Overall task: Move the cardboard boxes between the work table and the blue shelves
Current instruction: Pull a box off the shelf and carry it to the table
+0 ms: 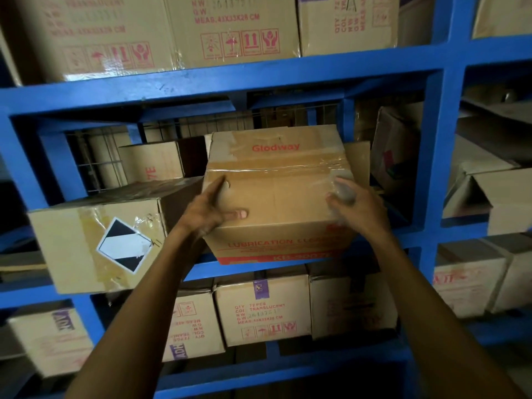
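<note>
We're right up against the blue shelves point(288, 69) and both our hands are on the Glodway box point(276, 194), which sits at the front edge of the middle shelf, its lower face jutting out over the blue rail. Our left hand point(214, 210) lies against the box's left corner, fingers stretched up along the edge, thumb pressed flat across the top face. Our right hand point(355, 204) is at the box's right side near the taped seam; it's blurred, so we cannot tell how far its fingers are curled. Just left of it, the box with the black-and-white diamond label point(98, 243) lies tilted, sticking out past the shelf front. Behind stand more cartons, and below us, the row of cartons with red print point(263, 309).
</note>
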